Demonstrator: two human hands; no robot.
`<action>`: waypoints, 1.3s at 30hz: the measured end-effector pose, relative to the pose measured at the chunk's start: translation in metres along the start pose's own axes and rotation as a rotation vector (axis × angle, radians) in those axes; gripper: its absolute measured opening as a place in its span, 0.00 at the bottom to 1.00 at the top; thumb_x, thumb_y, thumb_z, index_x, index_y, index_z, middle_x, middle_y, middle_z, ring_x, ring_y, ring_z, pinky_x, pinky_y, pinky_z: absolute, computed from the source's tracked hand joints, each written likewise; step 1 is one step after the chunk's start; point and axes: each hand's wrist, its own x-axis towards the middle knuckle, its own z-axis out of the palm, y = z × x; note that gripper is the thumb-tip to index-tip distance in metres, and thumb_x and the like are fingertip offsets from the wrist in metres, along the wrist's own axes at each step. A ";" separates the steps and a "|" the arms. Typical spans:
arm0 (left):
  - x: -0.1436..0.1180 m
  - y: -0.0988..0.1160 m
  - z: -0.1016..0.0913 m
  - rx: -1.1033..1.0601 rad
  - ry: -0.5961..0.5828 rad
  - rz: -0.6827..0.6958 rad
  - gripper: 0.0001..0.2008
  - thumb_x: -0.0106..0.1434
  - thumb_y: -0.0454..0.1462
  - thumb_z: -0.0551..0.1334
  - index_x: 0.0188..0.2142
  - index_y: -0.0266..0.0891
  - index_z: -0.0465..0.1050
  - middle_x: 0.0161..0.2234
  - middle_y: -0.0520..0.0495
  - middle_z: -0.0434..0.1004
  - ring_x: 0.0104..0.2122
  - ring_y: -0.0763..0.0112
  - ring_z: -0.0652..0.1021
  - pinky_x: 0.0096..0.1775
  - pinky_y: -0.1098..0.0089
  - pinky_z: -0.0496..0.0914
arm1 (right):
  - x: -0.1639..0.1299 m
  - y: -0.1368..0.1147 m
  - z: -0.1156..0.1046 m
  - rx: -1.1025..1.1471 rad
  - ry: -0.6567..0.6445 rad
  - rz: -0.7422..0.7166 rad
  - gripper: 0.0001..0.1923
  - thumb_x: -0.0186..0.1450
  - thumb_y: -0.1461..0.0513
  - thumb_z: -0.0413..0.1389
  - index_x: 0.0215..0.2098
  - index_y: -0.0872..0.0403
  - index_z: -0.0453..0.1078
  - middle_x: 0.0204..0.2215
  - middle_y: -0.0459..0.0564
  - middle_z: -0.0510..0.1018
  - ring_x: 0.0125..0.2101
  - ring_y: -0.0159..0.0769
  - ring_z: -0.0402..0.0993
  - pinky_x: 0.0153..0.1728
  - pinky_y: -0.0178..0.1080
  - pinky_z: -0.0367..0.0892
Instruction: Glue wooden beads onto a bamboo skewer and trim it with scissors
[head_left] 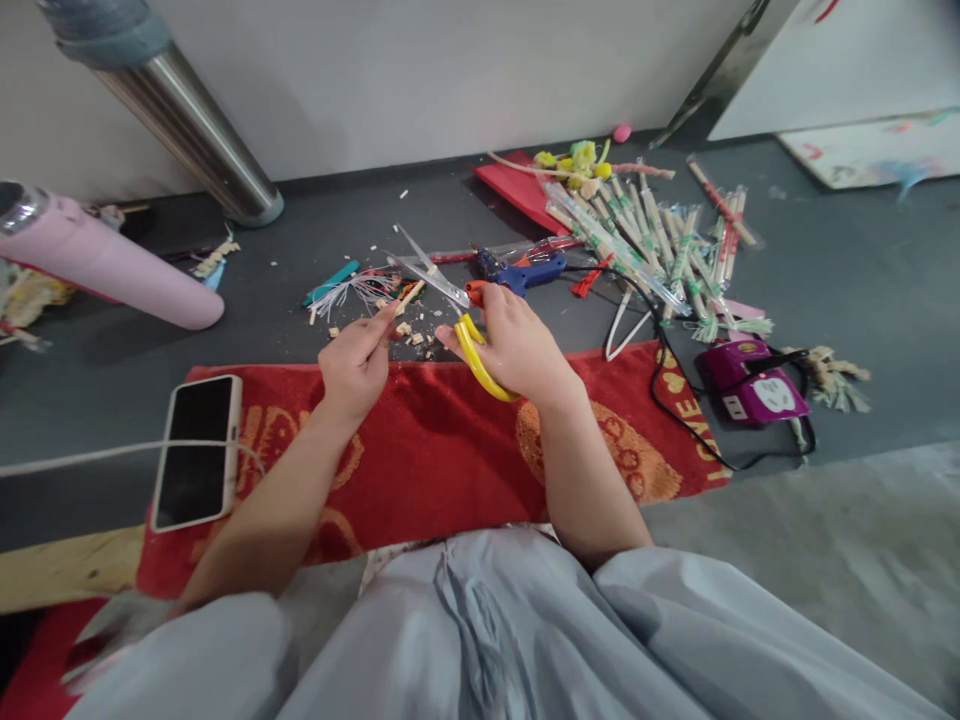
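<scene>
My left hand (355,366) is closed round a thin, pale wooden-looking stick (410,297), whose far end points up and to the right. My right hand (517,340) grips a pair of scissors (474,355) with yellow handles. Their metal blades are spread and reach up-left, at the tip of the stick. Small pale offcuts (415,338) lie scattered below the blades. Just behind the right hand rests a blue glue gun (534,272). White threads (346,294) and a teal strip (331,283) lie left of the blades.
A red towel (450,450) covers the front edge, with a phone (198,450) on its left. Two bottles, one pink (127,262) and one steel (191,130), stand at the left. Wrapped sticks (652,230) are heaped at right, near a purple power socket (752,382) and black cord.
</scene>
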 end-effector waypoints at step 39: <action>-0.031 0.024 0.019 -0.311 -0.321 -0.024 0.51 0.57 0.64 0.55 0.69 0.41 0.38 0.67 0.29 0.49 0.67 0.46 0.55 0.64 0.46 0.53 | 0.005 -0.039 0.016 0.129 -0.314 0.073 0.21 0.72 0.53 0.41 0.39 0.53 0.72 0.38 0.52 0.81 0.38 0.37 0.76 0.33 0.34 0.59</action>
